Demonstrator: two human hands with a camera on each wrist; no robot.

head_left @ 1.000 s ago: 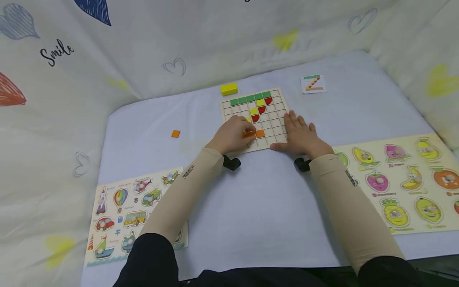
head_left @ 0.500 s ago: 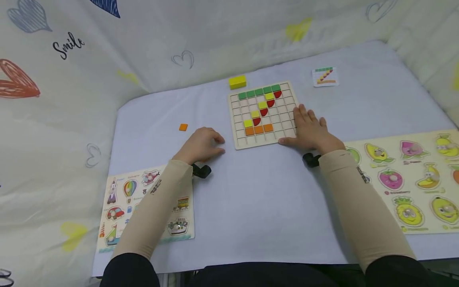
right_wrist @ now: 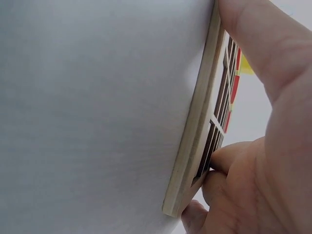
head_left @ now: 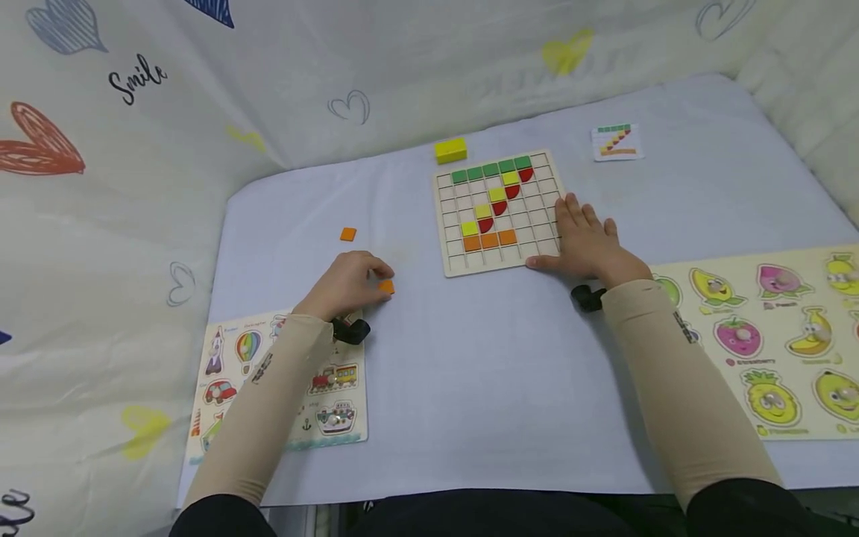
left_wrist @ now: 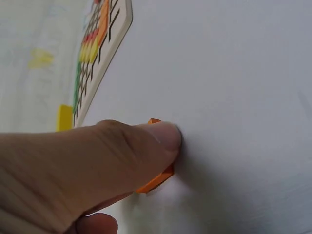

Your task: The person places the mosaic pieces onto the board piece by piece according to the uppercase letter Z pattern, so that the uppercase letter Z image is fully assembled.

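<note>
In the head view my left hand [head_left: 347,283] pinches a small orange square tile [head_left: 386,286] between thumb and fingers, left of the board. The left wrist view shows the thumb [left_wrist: 146,141] across that orange tile [left_wrist: 157,181], covering most of it. My right hand [head_left: 590,242] rests along the right edge of the wooden grid board [head_left: 530,231], its fingers straight and the thumb at the near edge. Set on the board are a row of green squares [head_left: 491,170], a diagonal of yellow squares [head_left: 496,195] with red quarter-rounds [head_left: 499,208], and orange squares [head_left: 490,240].
Another orange tile [head_left: 348,234] lies beyond my left hand. A yellow block [head_left: 450,151] stands behind the board, and a pattern card [head_left: 617,142] lies at the back right. A vehicle puzzle [head_left: 335,403] is at front left, a fruit puzzle [head_left: 772,335] at right.
My left hand has left the board and moved left, where it now holds an orange tile. Three orange squares show on the board, uncovered by that hand. The right hand stays at the edge.
</note>
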